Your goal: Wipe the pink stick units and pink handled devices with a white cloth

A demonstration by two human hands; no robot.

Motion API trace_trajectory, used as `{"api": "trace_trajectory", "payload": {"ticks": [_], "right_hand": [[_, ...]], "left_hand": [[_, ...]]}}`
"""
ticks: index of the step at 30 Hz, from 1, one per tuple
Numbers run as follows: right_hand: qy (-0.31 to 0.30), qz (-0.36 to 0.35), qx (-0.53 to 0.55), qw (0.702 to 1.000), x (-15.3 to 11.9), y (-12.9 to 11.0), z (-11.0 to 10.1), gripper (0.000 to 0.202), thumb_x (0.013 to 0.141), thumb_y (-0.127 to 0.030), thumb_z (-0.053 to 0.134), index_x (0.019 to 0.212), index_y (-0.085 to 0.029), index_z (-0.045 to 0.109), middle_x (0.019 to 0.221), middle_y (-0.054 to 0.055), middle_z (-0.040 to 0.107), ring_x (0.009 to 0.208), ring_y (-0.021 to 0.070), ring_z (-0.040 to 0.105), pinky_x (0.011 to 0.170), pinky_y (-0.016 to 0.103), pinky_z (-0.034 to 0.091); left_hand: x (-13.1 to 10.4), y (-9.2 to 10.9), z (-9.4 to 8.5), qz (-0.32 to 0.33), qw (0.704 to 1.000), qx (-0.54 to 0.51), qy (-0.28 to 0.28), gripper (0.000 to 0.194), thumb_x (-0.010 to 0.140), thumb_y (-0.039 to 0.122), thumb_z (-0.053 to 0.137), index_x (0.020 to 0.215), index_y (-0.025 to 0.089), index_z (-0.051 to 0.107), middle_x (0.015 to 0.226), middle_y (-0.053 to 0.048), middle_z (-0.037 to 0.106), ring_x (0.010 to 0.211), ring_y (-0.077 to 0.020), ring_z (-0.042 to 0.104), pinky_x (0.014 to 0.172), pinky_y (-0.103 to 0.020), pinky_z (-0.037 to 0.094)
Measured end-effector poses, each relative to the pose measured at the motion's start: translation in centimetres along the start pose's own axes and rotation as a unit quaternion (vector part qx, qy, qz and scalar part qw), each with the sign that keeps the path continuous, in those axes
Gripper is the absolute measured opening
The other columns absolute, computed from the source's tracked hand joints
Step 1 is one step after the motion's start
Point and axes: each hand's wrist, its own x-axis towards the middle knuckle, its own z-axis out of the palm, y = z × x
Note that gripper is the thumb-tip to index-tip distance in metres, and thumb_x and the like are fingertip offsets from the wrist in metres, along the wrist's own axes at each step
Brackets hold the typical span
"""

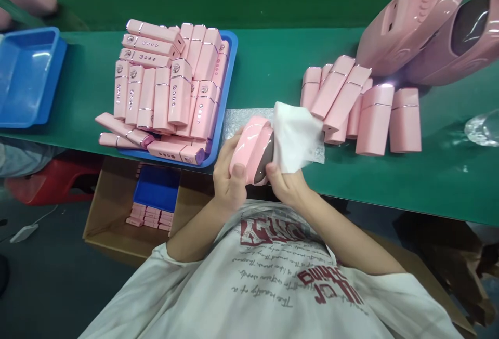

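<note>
Left hand (228,180): fingers wrapped round a glossy, rounded pink device (246,146) with a smooth dark panel, held over the tabletop (268,68)'s near edge. Right hand (290,188): gripping a soft, creased white cloth (294,139), thumb by the panel. Crinkly clear film (234,119) lies beyond. Blue plastic tray (233,58) at near edge, left, heaped with boxy pink sticks (180,92), shiny bands round them.

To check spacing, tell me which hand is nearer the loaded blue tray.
Left. The left hand is just right of the loaded blue tray, holding a pink device; the right hand is farther off, beyond that device, with a white cloth.
</note>
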Motion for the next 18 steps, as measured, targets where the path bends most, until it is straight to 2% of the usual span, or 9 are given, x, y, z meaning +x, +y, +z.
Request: {"api": "trace_trajectory", "payload": {"ticks": [3, 4, 7, 9, 12, 14, 16, 18], "right_hand": [[0.019, -0.08, 0.004, 0.997, 0.1, -0.4, 0.3, 0.072, 0.093, -0.061, 0.026, 0.152, -0.022, 0.011, 0.147, 0.015, 0.038, 0.143, 0.0317, 0.024, 0.118, 0.057, 0.019], [0.023, -0.086, 0.007, 0.996, 0.2, -0.4, 0.3, 0.074, 0.092, -0.063, 0.026, 0.152, -0.022, 0.01, 0.148, 0.015, 0.037, 0.144, 0.0326, 0.023, 0.117, 0.059, 0.02], [0.029, -0.023, 0.017, 0.999, 0.3, -0.2, -0.1, 0.07, 0.095, -0.058, 0.026, 0.152, -0.02, 0.011, 0.148, 0.016, 0.036, 0.142, 0.0314, 0.028, 0.114, 0.055, 0.03], [0.024, -0.017, 0.003, 1.0, 0.1, -0.1, -0.3, 0.062, 0.097, -0.051, 0.024, 0.151, -0.021, 0.015, 0.146, 0.015, 0.04, 0.14, 0.0291, 0.033, 0.115, 0.051, 0.031], [0.012, -0.118, -0.037, 0.992, -0.5, -0.6, -0.2, 0.064, 0.096, -0.052, 0.031, 0.15, -0.02, 0.019, 0.138, 0.013, 0.052, 0.142, 0.0267, 0.029, 0.12, 0.049, 0.019], [0.017, -0.153, -0.043, 0.987, -0.6, -0.9, 0.0, 0.065, 0.095, -0.052, 0.035, 0.15, -0.02, 0.021, 0.137, 0.011, 0.054, 0.144, 0.0241, 0.025, 0.121, 0.048, 0.015], [0.034, -0.109, -0.013, 0.993, -0.2, -0.8, -0.1, 0.061, 0.096, -0.051, 0.035, 0.149, -0.023, 0.024, 0.142, 0.01, 0.049, 0.144, 0.0236, 0.025, 0.121, 0.048, 0.018], [0.045, -0.012, 0.049, 0.998, 0.6, -0.3, -0.6, 0.057, 0.097, -0.052, 0.028, 0.147, -0.024, 0.028, 0.146, 0.01, 0.044, 0.143, 0.0249, 0.028, 0.119, 0.048, 0.024]], "left_hand": [[0.2, -0.1, 0.0, -0.007, 1.0, 0.0, 0.007, 0.051, 0.097, 0.05, 0.027, 0.123, 0.021, 0.061, 0.121, -0.01, 0.061, 0.113, -0.0235, 0.058, 0.097, -0.038, 0.047], [0.2, -0.1, -0.1, -0.007, 1.0, -0.002, 0.008, 0.051, 0.097, 0.049, 0.027, 0.123, 0.021, 0.062, 0.119, -0.01, 0.062, 0.111, -0.0233, 0.059, 0.095, -0.038, 0.048], [0.5, 0.0, -0.1, -0.013, 1.0, -0.015, 0.011, 0.05, 0.096, 0.05, 0.031, 0.121, 0.021, 0.062, 0.117, -0.01, 0.061, 0.111, -0.0238, 0.058, 0.096, -0.039, 0.047], [0.7, 0.2, -0.1, -0.019, 0.999, -0.017, 0.019, 0.049, 0.096, 0.05, 0.032, 0.12, 0.02, 0.063, 0.117, -0.01, 0.061, 0.111, -0.0235, 0.058, 0.096, -0.039, 0.047], [0.8, 0.4, -0.1, -0.023, 0.999, -0.01, 0.026, 0.047, 0.097, 0.047, 0.032, 0.115, 0.021, 0.065, 0.113, -0.009, 0.063, 0.108, -0.0217, 0.06, 0.093, -0.036, 0.049], [0.8, 0.4, -0.1, -0.023, 0.999, -0.005, 0.024, 0.045, 0.097, 0.045, 0.031, 0.114, 0.021, 0.066, 0.113, -0.008, 0.064, 0.107, -0.0212, 0.061, 0.093, -0.035, 0.049], [0.8, 0.4, -0.1, -0.012, 1.0, -0.001, 0.022, 0.044, 0.097, 0.045, 0.032, 0.115, 0.021, 0.065, 0.115, -0.008, 0.064, 0.107, -0.0216, 0.061, 0.094, -0.036, 0.048], [0.7, 0.4, -0.1, 0.002, 1.0, 0.004, 0.014, 0.044, 0.097, 0.044, 0.034, 0.116, 0.019, 0.064, 0.116, -0.009, 0.063, 0.11, -0.0227, 0.059, 0.096, -0.038, 0.048]]}}
